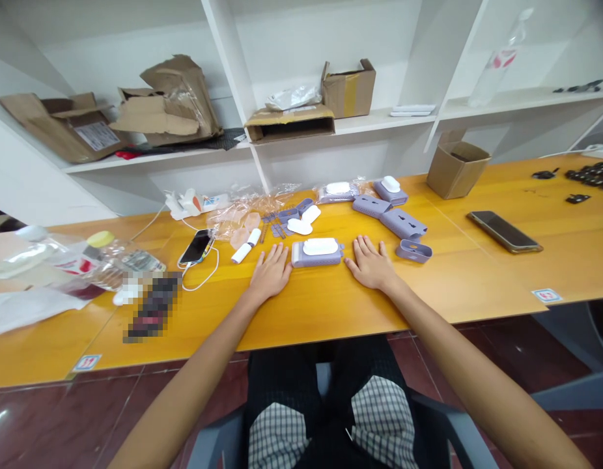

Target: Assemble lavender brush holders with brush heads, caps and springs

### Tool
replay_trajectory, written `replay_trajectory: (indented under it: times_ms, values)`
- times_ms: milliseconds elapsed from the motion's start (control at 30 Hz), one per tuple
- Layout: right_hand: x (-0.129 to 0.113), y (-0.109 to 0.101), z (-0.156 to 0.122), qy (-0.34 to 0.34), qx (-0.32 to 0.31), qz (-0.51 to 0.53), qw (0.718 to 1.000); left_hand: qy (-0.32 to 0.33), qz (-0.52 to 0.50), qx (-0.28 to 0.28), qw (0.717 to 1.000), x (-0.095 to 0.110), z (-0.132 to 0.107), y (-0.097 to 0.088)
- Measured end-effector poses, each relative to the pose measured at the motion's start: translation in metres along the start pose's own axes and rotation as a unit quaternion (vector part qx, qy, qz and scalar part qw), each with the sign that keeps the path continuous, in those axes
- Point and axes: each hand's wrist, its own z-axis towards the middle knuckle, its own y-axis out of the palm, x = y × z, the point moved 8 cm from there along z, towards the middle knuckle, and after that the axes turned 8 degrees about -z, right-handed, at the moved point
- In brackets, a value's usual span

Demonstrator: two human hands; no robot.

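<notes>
My left hand (271, 271) lies flat on the wooden table, palm down, just left of a purple plastic case with a white oval top (317, 252). On the other side of that case rests my right hand (371, 262), also flat, with its fingers stretched out. Neither hand holds anything. Beyond my right hand are purple perforated shells (404, 223) and a small purple open piece (413, 251). White oval parts (300, 226) and a white stick-like piece (246, 246) lie beyond my left hand.
A phone with a white cable (196, 247) lies on the left, near plastic bottles (101, 260). Clear plastic bags (233, 218) sit at the back. On the right are another phone (504, 231) and an open cardboard box (458, 166). White shelves (364, 124) holding boxes stand behind.
</notes>
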Motion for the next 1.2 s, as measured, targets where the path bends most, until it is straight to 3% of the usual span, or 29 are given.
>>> replay_trajectory:
  times_ms: [333, 533, 700, 800, 867, 1067, 1200]
  values:
    - [-0.001, 0.001, -0.001, -0.007, 0.011, -0.006, 1.000, 0.017, -0.011, 0.036, 0.999, -0.002, -0.001, -0.001]
    - [-0.003, -0.001, -0.004, -0.011, 0.013, -0.010, 1.000, 0.019, 0.026, 0.193, 0.981, 0.001, -0.008, -0.044]
    - [-0.005, -0.004, -0.005, -0.015, 0.014, -0.018, 1.000, -0.082, 0.026, 0.241, 0.967, -0.033, -0.015, -0.072]
    - [-0.006, -0.005, -0.006, -0.019, 0.020, -0.026, 0.999, -0.099, 0.040, 0.275, 0.956, -0.039, -0.019, -0.084]
    - [-0.008, -0.007, -0.007, -0.021, 0.025, -0.031, 0.999, -0.086, 0.045, 0.267, 0.959, -0.037, -0.013, -0.087]
    - [-0.012, -0.016, -0.010, -0.026, 0.040, -0.053, 0.997, -0.092, 0.100, 0.141, 0.981, -0.036, 0.034, -0.085]
    - [-0.010, -0.034, 0.009, -0.074, 0.058, -0.070, 0.993, -0.097, 0.140, 0.078, 0.982, -0.030, 0.061, -0.072]
